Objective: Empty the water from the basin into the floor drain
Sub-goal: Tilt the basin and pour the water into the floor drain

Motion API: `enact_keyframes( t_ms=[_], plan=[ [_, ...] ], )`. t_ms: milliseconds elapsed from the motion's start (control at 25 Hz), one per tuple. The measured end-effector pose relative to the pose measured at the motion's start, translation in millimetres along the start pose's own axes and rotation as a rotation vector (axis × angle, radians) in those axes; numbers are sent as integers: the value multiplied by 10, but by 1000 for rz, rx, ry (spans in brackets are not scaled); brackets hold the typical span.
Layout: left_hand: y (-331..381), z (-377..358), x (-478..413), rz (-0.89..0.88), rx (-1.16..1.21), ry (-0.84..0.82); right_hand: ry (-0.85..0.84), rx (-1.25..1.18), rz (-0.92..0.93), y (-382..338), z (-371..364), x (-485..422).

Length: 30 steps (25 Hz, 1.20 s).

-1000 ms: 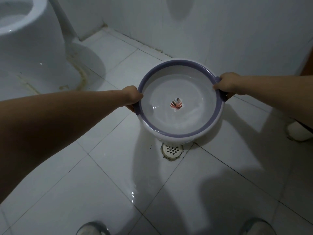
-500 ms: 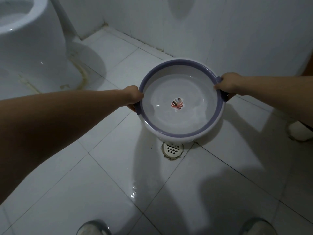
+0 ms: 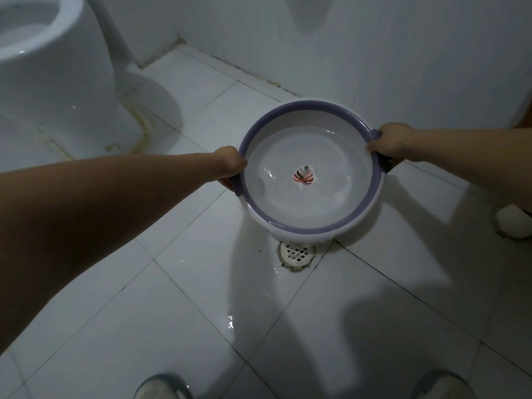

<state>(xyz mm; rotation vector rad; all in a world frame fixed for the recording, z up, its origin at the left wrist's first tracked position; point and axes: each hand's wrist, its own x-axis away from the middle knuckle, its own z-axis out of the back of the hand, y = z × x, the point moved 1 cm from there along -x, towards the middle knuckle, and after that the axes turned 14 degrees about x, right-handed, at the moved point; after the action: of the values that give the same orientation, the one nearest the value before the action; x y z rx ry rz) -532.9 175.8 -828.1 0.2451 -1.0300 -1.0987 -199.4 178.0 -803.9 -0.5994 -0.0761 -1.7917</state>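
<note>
A round white basin with a purple rim and a small leaf print at its centre holds shallow water. My left hand grips its left handle and my right hand grips its right handle. The basin is held just above the white tiled floor, roughly level, near the wall. The round white floor drain with a grid cover lies directly in front of the basin's near edge, partly hidden by it.
A white toilet stands at the left. A white tiled wall rises close behind the basin. A wet patch glistens on the tiles near my shoes. Another white object sits at the right edge.
The basin has shifted slightly away from me, uncovering more of the drain. The water inside has calmed, with fewer ripples. Both hands keep their grip.
</note>
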Motion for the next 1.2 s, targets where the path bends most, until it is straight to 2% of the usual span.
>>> enact_keyframes(
  t_ms=[1200],
  plan=[
    [12,1,-5,0,-13,5,6,16,8,24,-26,-19]
  ],
)
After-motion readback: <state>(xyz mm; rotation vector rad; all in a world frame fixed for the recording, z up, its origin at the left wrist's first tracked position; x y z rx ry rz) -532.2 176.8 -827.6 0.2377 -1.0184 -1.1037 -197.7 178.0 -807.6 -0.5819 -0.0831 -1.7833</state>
